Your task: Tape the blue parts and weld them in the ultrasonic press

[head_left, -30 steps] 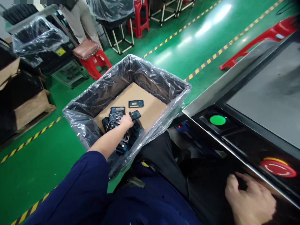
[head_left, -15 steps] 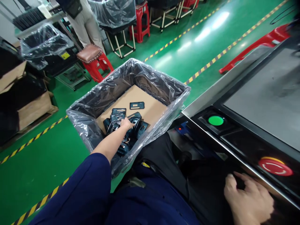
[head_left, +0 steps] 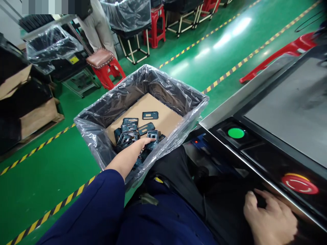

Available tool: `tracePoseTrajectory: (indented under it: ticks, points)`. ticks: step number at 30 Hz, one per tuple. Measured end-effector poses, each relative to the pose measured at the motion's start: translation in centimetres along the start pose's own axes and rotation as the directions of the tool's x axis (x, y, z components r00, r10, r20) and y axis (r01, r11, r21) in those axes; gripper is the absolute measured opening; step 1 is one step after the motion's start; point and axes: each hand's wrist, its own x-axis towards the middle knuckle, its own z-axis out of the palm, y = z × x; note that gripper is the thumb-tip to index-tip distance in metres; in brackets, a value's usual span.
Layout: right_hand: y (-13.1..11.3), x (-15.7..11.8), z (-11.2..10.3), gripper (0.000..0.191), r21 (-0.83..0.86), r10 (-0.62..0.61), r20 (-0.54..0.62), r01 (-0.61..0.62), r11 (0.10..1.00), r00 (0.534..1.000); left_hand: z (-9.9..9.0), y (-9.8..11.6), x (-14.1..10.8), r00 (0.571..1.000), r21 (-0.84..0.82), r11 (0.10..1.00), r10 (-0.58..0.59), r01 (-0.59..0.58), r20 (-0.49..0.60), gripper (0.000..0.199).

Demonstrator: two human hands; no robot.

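My left hand [head_left: 146, 142] reaches into a plastic-lined bin [head_left: 88, 127], its thumb pressed on a dark rectangular plastic casing [head_left: 153, 135] with cut-outs. The fingers beneath the casing are hidden. Several similar casings [head_left: 129, 126] lie in a loose pile left of this hand. Apart from the pile, one flat casing [head_left: 150, 115] rests on the cardboard sheet [head_left: 165, 117] in the bin. At lower right, my right hand [head_left: 272, 216] is by the machine's front edge, below a red stop button [head_left: 300, 183]. Its fingers are loosely bent and apart, with nothing visible in them.
A green button [head_left: 236, 132] sits on the machine panel to the right. Behind the bin stands a red stool [head_left: 108, 71] with a brown cushion, near a person's legs [head_left: 98, 29]. Yellow-black tape [head_left: 226, 74] marks the green floor. Cardboard boxes [head_left: 38, 119] stand at left.
My left hand has shifted right and slightly nearer within the bin, a casing now under its thumb. Another casing lies flat behind it. My right hand has stayed in place.
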Motion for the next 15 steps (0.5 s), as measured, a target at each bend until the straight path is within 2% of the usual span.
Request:
tracePoseTrajectory:
  ticks: [3,6,10,13,15]
  points:
    - [-0.2,0.0,-0.1,0.041,-0.005,0.009,0.009,-0.009,1.000,1.000,1.1,0.3,0.5,1.000,0.018,1.000,0.006,-0.006,0.000,0.045]
    - [-0.2,0.1,-0.2,0.040,0.010,-0.008,-0.001,0.008,1.000,1.000,1.4,0.6,0.7,0.999,0.055,0.997,0.051,-0.051,-0.008,0.051]
    - [-0.2,0.2,-0.2,0.039,0.011,-0.021,-0.015,0.021,1.000,1.000,1.7,1.4,0.6,0.988,0.152,0.978,0.152,-0.146,-0.030,0.071]
    - [-0.2,0.3,-0.1,0.039,0.004,-0.027,-0.018,0.027,1.000,0.999,2.5,2.3,0.5,0.976,0.228,0.950,0.216,-0.212,0.007,0.084]
    - [-0.2,0.3,-0.1,0.038,0.016,-0.038,-0.021,0.038,0.999,0.999,3.0,3.1,0.5,0.969,0.275,0.929,0.245,-0.246,0.039,0.083]
